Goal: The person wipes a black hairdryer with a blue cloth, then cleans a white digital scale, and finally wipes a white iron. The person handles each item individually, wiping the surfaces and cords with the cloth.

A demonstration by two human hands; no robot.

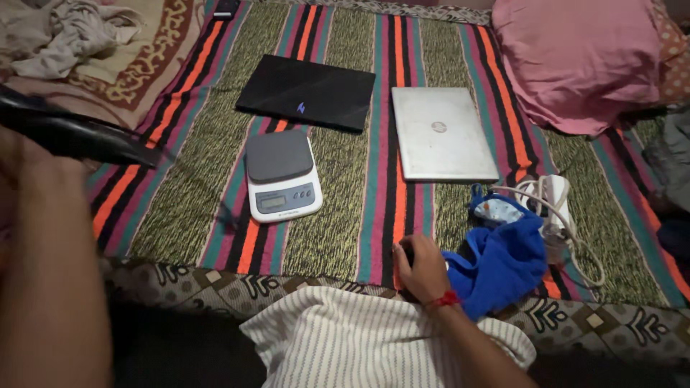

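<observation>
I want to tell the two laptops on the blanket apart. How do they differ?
The black laptop is dark and lies askew, above the kitchen scale; the silver laptop is pale and lies nearly straight, to its right. Both are shut and flat on the striped blanket.

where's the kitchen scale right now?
Head view: the kitchen scale sits centre-left on the striped blanket, just below the black laptop and left of the silver laptop.

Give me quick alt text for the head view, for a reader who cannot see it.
A person's right hand rests on a striped blanket beside a blue cloth, fingers closed around something small and hidden. The left hand is blurred at the frame edge, by a dark curved object. Ahead lie a kitchen scale, a black laptop and a silver laptop, both closed.
</observation>
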